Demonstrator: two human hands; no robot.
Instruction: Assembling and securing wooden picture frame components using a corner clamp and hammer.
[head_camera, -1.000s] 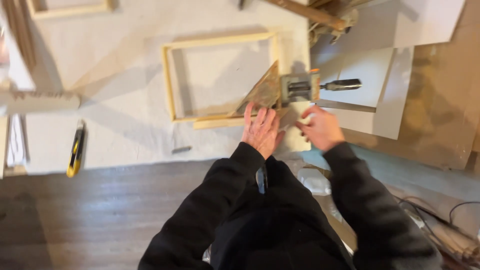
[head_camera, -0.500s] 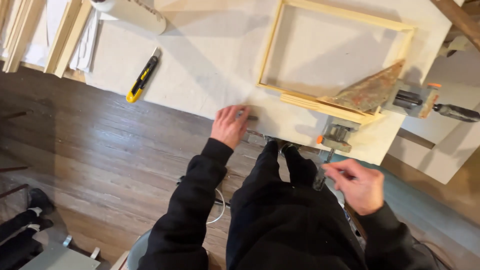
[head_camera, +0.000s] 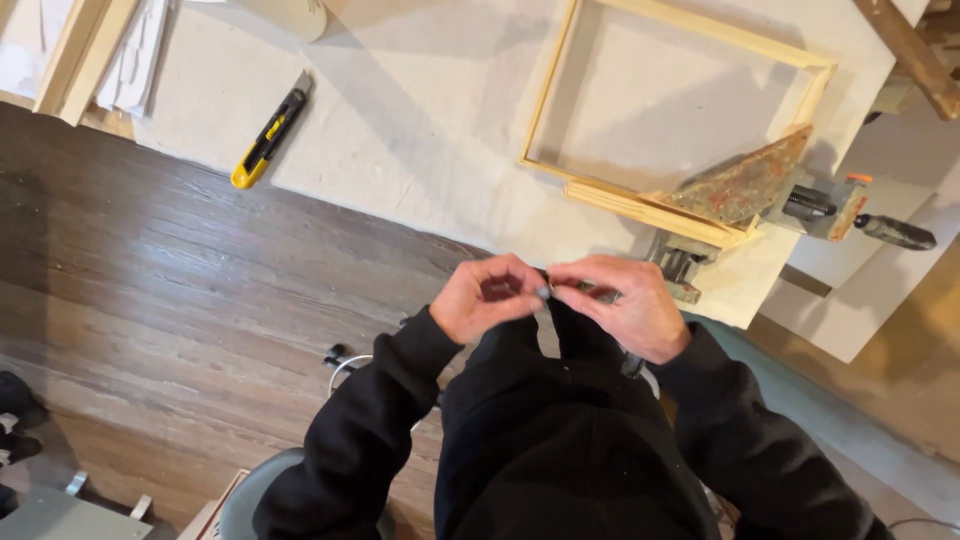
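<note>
My left hand (head_camera: 487, 297) and my right hand (head_camera: 625, 305) meet in front of my chest, just off the near edge of a white cloth (head_camera: 430, 120). Between the fingertips of both is a small dark metal piece (head_camera: 545, 291), too small to name. Both arms are in black sleeves. Beyond my hands a pale wooden frame (head_camera: 640, 205) lies flat on the cloth. Its near right corner sits in a rusty corner clamp (head_camera: 745, 190) with a black-handled screw (head_camera: 893, 232).
A yellow and black utility knife (head_camera: 267, 135) lies on the cloth at the left. More wooden frame bars (head_camera: 80, 50) lie at the top left. Dark wood floor (head_camera: 150, 290) fills the left side. White boards (head_camera: 870, 290) lie beside the clamp at the right.
My left hand has left the cloth's edge and my right hand has come up from my side; they now meet on the small piece. The view has shifted slightly.
</note>
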